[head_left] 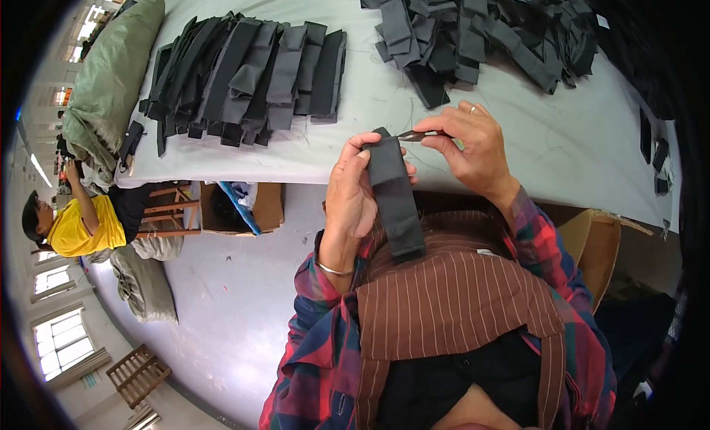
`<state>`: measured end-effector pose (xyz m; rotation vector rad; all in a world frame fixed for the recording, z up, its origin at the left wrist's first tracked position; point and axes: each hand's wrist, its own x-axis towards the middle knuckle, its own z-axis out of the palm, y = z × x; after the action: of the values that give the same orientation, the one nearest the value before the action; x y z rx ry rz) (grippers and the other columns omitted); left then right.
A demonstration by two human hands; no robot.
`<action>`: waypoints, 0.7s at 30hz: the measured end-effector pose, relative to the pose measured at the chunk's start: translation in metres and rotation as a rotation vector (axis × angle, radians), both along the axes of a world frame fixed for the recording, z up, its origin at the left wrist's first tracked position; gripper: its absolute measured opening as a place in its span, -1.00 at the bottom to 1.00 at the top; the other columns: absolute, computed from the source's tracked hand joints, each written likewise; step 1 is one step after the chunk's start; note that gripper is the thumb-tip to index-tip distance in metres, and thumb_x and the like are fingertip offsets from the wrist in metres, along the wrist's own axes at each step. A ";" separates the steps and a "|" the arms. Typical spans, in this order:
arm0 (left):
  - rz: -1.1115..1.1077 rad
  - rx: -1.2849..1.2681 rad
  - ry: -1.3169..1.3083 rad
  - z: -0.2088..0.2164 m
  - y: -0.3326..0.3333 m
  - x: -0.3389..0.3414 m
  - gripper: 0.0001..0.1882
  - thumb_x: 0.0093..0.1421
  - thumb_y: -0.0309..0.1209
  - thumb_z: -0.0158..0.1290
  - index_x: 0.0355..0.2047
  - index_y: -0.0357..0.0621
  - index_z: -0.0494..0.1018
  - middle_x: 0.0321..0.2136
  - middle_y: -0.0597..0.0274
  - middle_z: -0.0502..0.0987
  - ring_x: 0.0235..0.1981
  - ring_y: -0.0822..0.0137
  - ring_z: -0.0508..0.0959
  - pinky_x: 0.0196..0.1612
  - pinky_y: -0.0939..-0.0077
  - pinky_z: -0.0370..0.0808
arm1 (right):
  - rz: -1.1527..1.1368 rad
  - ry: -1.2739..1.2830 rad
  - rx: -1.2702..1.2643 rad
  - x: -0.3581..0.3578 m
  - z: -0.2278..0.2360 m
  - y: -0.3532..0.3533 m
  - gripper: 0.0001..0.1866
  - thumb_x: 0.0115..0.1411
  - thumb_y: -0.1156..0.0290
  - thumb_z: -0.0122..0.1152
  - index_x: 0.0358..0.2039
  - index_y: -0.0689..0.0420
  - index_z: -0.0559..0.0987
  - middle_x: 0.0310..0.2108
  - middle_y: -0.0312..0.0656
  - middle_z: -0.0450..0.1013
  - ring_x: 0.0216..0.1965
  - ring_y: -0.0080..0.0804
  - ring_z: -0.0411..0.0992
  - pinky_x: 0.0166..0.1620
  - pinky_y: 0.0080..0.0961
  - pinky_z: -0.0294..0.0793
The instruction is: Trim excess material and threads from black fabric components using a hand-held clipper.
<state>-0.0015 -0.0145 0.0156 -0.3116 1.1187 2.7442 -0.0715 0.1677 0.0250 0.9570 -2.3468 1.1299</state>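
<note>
In front of my chest, by the table's near edge, a folded black fabric strip (396, 200) hangs down. My left hand (351, 197) grips it near its top end, with the thumb in front and fingertips showing past the far side. Small dark thread snips (414, 135) are pinched in my right hand (473, 145), between thumb and forefinger. Their tip points left and meets the strip's upper right edge; whether a thread lies between the blades is too small to tell.
On the white table (296, 160) lie a row of overlapping black strips (244, 82) and a loose heap of similar pieces (473, 38). A stuffed green sack (118, 75), a person in yellow (89, 226) and an open cardboard box (271, 208) are at left. Another box (592, 245) stands right.
</note>
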 end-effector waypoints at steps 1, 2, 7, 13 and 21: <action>-0.003 -0.002 0.006 0.000 0.000 0.000 -0.75 0.29 -0.42 -0.32 -0.06 -0.19 0.20 -0.24 -0.12 0.44 -0.30 0.05 0.56 -0.23 0.15 0.57 | 0.002 -0.003 -0.006 0.000 0.001 0.000 -0.86 -0.04 0.36 0.32 -0.40 -0.06 0.60 -0.59 -0.44 0.40 -0.58 -0.43 0.21 -0.42 -0.52 0.13; -0.003 0.000 0.003 0.001 0.001 0.000 -0.75 0.29 -0.42 -0.32 -0.06 -0.19 0.20 -0.24 -0.12 0.44 -0.30 0.05 0.56 -0.23 0.15 0.57 | 0.001 -0.006 -0.004 0.001 0.001 0.000 -0.86 -0.04 0.36 0.32 -0.40 -0.06 0.60 -0.59 -0.44 0.40 -0.58 -0.43 0.21 -0.42 -0.52 0.13; -0.011 0.003 0.003 -0.001 0.002 0.002 -0.75 0.28 -0.44 -0.33 -0.06 -0.19 0.19 -0.24 -0.12 0.44 -0.30 0.05 0.56 -0.23 0.15 0.57 | 0.005 0.003 0.009 0.003 -0.002 -0.001 -0.87 -0.03 0.36 0.31 -0.40 -0.07 0.60 -0.60 -0.43 0.39 -0.58 -0.43 0.22 -0.42 -0.51 0.13; -0.010 0.022 0.012 -0.005 0.001 0.002 -0.78 0.28 -0.44 -0.32 -0.08 -0.18 0.19 -0.23 -0.12 0.44 -0.29 0.05 0.56 -0.23 0.15 0.57 | -0.015 0.045 0.050 0.003 -0.005 0.000 -0.89 -0.01 0.37 0.30 -0.40 -0.05 0.60 -0.59 -0.44 0.41 -0.57 -0.42 0.24 -0.42 -0.51 0.15; 0.025 -0.013 -0.051 -0.014 -0.001 0.001 -0.77 0.27 -0.42 -0.32 -0.09 -0.17 0.21 -0.22 -0.09 0.45 -0.21 0.06 0.54 -0.14 0.05 0.53 | 0.156 -0.243 -0.045 0.019 0.007 -0.010 -0.70 -0.11 0.37 0.36 -0.28 0.01 0.58 -0.44 -0.35 0.49 -0.45 -0.39 0.38 -0.34 -0.52 0.28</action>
<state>-0.0002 -0.0154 0.0012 -0.3975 1.1273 2.7348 -0.0528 0.1579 0.0322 1.0550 -2.4558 1.4251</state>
